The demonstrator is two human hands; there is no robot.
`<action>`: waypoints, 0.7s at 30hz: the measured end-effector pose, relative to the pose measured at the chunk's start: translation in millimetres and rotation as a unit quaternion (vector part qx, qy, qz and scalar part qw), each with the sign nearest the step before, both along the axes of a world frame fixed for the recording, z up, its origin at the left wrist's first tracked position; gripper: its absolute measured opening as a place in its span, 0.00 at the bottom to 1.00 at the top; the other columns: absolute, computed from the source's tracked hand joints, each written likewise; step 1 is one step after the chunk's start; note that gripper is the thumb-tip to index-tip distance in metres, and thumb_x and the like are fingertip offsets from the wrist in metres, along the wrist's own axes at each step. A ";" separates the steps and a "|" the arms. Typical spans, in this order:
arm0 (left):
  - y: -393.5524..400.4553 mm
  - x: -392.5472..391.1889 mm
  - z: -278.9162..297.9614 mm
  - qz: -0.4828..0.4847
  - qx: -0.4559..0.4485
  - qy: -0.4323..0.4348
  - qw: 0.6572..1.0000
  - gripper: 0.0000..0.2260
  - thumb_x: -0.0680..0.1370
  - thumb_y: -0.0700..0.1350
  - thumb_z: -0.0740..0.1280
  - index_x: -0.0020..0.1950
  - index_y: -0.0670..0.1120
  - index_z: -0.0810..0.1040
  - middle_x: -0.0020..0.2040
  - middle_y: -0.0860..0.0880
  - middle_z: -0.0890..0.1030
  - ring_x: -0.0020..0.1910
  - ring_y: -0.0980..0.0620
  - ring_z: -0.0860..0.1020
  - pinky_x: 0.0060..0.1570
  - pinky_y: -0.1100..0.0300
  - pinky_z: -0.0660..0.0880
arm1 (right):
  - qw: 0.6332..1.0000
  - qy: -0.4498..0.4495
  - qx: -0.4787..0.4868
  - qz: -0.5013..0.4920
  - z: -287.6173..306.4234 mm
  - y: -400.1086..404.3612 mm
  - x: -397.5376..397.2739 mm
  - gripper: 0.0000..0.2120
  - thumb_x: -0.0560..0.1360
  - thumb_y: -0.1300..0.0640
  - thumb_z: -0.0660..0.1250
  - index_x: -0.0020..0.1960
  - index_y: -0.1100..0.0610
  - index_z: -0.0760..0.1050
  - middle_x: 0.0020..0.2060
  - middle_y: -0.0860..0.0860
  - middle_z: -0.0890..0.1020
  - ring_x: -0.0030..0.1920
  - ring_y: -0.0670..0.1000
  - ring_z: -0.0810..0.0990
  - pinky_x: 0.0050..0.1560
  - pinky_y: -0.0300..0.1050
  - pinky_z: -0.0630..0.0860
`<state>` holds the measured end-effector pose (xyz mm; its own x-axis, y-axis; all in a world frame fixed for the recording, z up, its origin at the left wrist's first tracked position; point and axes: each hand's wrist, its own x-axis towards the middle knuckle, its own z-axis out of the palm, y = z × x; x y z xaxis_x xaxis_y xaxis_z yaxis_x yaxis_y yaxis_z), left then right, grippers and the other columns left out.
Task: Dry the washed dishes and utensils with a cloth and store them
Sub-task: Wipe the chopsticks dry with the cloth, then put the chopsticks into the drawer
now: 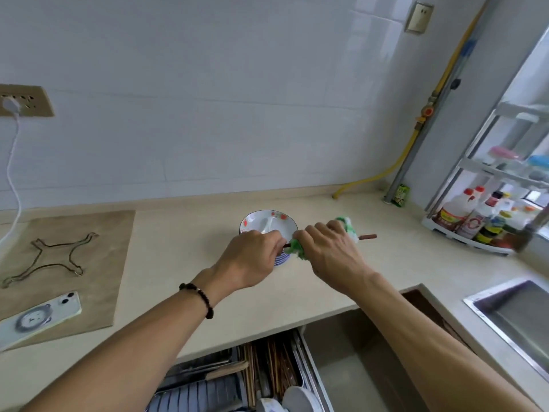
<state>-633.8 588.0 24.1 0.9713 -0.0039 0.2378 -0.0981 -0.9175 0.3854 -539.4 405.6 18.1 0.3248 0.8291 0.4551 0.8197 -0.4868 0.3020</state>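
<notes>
The chopsticks (367, 237) lie level in the air above the table (326, 286), between the two hands, just in front of the stack of bowls (269, 230). The right hand (329, 251) wraps the green and white cloth (346, 226) around their middle, its fingers curled tight on cloth and sticks together. The left hand (252, 260) holds the other end, fingers closed on it. It seems one hand keeps the sticks steady so the cloth can slide along them and take off the water; only the brown tip shows past the right hand.

A white spoon (269, 226) rests inside the top bowl, probably waiting for its turn. Below the table edge an open drawer (267, 379) shows more chopsticks and dishes, likely the place for storing. To the left lie a brown mat (98, 295) with a wire stand (53, 257) and a phone (38, 315). At the right are a rack of bottles (475, 221) and the sink (514, 313). Nothing stands between the hands and the drawer.
</notes>
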 end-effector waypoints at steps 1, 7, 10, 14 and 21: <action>-7.6 -1.4 -3.5 0.003 0.006 0.007 1.000 0.11 0.85 0.45 0.55 0.46 0.46 0.73 0.37 0.47 0.76 0.38 0.41 0.73 0.37 0.52 0.67 | 1.000 0.013 -0.006 -0.005 -2.1 -17.8 1.6 0.16 0.66 0.68 0.73 0.52 0.57 0.78 0.39 0.52 0.80 0.37 0.55 0.78 0.42 0.50 0.73; -62.4 -11.8 -9.0 0.009 0.009 0.024 1.000 0.11 0.84 0.45 0.56 0.47 0.44 0.75 0.41 0.47 0.80 0.41 0.42 0.76 0.40 0.51 0.71 | 0.994 0.045 0.006 -0.094 -17.8 -98.0 -9.4 0.13 0.70 0.65 0.70 0.54 0.57 0.78 0.42 0.52 0.81 0.41 0.57 0.79 0.45 0.54 0.75; -118.0 -15.7 -17.4 -0.030 0.026 0.024 0.999 0.10 0.84 0.45 0.55 0.44 0.47 0.69 0.42 0.42 0.81 0.41 0.38 0.77 0.39 0.47 0.71 | 0.999 0.032 0.008 -0.027 -30.1 -105.2 -36.4 0.11 0.69 0.64 0.70 0.51 0.57 0.76 0.38 0.52 0.78 0.38 0.56 0.77 0.42 0.52 0.73; -135.2 -33.3 -39.2 -0.028 0.058 0.054 0.996 0.08 0.80 0.47 0.51 0.45 0.51 0.68 0.43 0.46 0.81 0.41 0.41 0.77 0.40 0.49 0.73 | 0.994 0.095 -0.023 -0.052 -50.4 -167.1 -34.1 0.17 0.70 0.65 0.71 0.58 0.55 0.76 0.45 0.51 0.81 0.42 0.54 0.79 0.47 0.51 0.73; -148.6 -57.0 -62.5 0.032 0.075 0.119 0.989 0.06 0.83 0.41 0.55 0.49 0.46 0.71 0.43 0.46 0.78 0.41 0.42 0.76 0.39 0.50 0.71 | 0.923 0.264 -0.035 -0.277 -77.9 -236.2 -27.0 0.12 0.79 0.62 0.62 0.62 0.57 0.67 0.52 0.54 0.80 0.49 0.57 0.78 0.46 0.49 0.71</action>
<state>-690.8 439.4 -38.3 0.9991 0.0423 0.0033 0.0401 -0.9677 0.2487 -566.4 169.4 -59.8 0.8690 0.4906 0.0644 0.4928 -0.8699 -0.0219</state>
